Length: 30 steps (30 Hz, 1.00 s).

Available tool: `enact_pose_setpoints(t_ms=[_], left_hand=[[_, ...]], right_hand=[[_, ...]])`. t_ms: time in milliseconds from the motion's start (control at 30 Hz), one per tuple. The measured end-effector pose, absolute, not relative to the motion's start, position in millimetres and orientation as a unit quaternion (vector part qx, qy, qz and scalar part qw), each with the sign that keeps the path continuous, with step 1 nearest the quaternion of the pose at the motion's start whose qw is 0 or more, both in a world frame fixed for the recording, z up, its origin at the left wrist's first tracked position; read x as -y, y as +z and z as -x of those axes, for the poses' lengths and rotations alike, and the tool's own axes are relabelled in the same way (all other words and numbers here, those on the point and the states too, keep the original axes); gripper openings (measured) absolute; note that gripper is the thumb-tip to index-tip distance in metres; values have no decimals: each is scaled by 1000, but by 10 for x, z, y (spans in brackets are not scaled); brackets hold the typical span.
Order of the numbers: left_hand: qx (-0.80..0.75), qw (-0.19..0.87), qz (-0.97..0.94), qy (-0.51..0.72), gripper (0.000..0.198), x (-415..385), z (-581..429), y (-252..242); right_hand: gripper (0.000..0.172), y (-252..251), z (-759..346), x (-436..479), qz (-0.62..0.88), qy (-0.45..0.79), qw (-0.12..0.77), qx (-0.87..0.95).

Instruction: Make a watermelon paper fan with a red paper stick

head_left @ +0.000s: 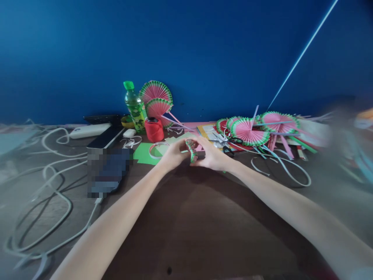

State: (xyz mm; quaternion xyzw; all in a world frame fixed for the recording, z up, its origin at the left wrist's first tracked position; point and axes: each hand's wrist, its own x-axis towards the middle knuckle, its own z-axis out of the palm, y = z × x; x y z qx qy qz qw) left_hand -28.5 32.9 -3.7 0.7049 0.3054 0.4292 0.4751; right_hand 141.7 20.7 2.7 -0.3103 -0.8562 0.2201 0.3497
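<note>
Both my hands meet over the middle of the dark brown table point(186, 217). My left hand point(173, 154) and my right hand point(211, 154) pinch a folded, pleated paper fan piece point(191, 150), pink with a green and white edge, held upright between the fingers. Each hand's fingers are closed on it. A green paper sheet point(143, 152) with a roll of clear tape point(157, 150) on it lies just left of my left hand.
Finished watermelon-style paper fans lie at the back right point(250, 131) and stand against the blue wall point(155, 99). A green bottle point(134, 105), a red thread spool point(154, 129), scissors point(225, 142), paper strips point(284, 171), white cables point(52, 186) and a phone point(107, 171) surround the work spot.
</note>
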Motion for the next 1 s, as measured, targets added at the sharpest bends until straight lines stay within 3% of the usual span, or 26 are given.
enact_pose_setpoints(t_ms=[133, 433, 667, 1000], left_hand=[[-316, 453, -724, 413, 28, -349, 305, -75], [-339, 364, -786, 367, 21, -331, 325, -118], [-364, 349, -788, 353, 20, -275, 279, -114], [-371, 371, -772, 359, 18, -214, 209, -174]], right_hand=[[68, 58, -1446, -225, 319, 214, 349, 855], [44, 162, -1520, -221, 342, 247, 354, 835], [28, 95, -1513, -247, 326, 206, 416, 824], [20, 32, -1457, -192, 365, 306, 429, 767]])
